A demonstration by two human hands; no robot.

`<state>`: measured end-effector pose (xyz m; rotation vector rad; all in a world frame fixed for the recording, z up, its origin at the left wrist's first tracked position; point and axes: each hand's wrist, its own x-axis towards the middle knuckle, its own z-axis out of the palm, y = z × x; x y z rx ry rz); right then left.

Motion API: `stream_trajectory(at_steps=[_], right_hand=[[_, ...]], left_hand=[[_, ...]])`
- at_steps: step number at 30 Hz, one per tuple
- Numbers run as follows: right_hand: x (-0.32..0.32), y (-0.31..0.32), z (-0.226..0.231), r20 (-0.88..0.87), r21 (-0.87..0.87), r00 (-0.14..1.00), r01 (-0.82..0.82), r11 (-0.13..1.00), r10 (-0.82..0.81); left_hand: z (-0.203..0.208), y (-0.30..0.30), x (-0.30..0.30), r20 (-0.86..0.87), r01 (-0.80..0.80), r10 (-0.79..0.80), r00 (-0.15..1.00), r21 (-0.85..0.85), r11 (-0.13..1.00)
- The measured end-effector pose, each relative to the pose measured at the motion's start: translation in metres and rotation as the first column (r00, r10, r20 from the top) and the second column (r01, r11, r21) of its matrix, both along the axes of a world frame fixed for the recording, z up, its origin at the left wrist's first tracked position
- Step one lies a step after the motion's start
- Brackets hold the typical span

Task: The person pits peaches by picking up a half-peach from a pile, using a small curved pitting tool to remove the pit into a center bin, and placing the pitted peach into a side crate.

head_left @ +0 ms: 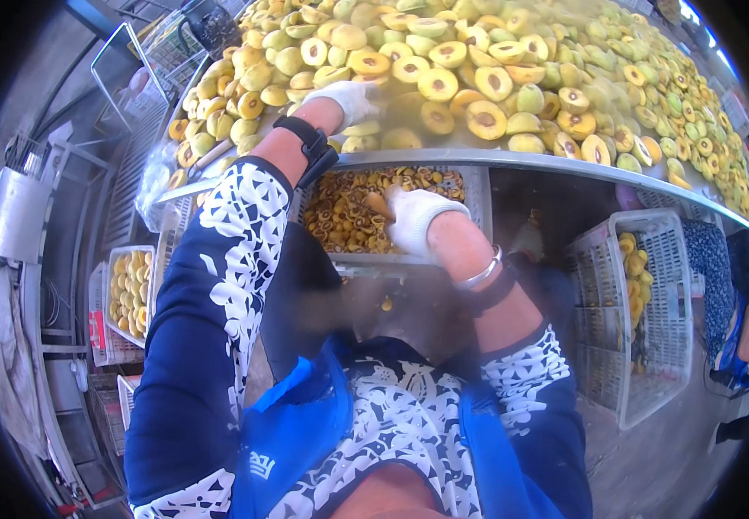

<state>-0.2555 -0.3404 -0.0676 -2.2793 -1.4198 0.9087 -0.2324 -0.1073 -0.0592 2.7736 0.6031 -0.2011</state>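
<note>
Halved yellow-green stone fruit [487, 82], many with brown centres, cover the metal-edged table [444, 157] in front of me. My left hand [350, 105], in a white glove, reaches over the table's edge among the nearest halves; its fingers are blurred, and what they hold does not show. Below the edge, a pale crate [480, 203] holds a heap of small brown-yellow pits or scraps [340, 216]. Over this crate is my right hand [422, 221], also white-gloved and closed, with a small orange-brown piece [380, 206] at its fingers that I cannot identify.
A white plastic crate [604, 320] with yellow fruit stands on the floor at right. At left, another crate [151, 268] holds fruit halves beside metal racks [63, 285]. Another person's arm [748, 333] shows at the far right.
</note>
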Motion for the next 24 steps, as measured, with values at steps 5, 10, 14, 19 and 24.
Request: stream_trajectory(at_steps=[5, 10, 14, 19, 24], right_hand=[[0.006, -0.006, 0.004, 0.011, 0.033, 0.999, 0.030, 0.999, -0.030], [0.013, -0.006, 0.004, -0.034, 0.071, 0.997, 0.071, 0.995, -0.069], [0.014, -0.009, 0.010, -0.066, 0.239, 0.985, 0.169, 0.956, -0.158], [0.013, 0.003, -0.005, -0.460, 0.403, 0.863, 0.412, 0.817, -0.208], [0.007, 0.011, -0.010, -0.472, 0.487, 0.836, 0.512, 0.707, -0.280]], left_hand=[[-0.006, -0.006, 0.016, -0.102, 0.223, -0.222, 0.970, -0.003, 0.975], [0.001, -0.006, 0.006, 0.078, 0.199, -0.198, 0.977, 0.002, 0.980], [0.032, -0.022, -0.037, 0.356, 0.065, 0.282, 0.891, -0.715, 0.696], [0.021, -0.054, -0.059, 0.398, 0.374, 0.617, 0.679, -0.911, 0.176], [0.011, -0.081, -0.069, 0.448, 0.491, 0.675, 0.586, -0.859, 0.144]])
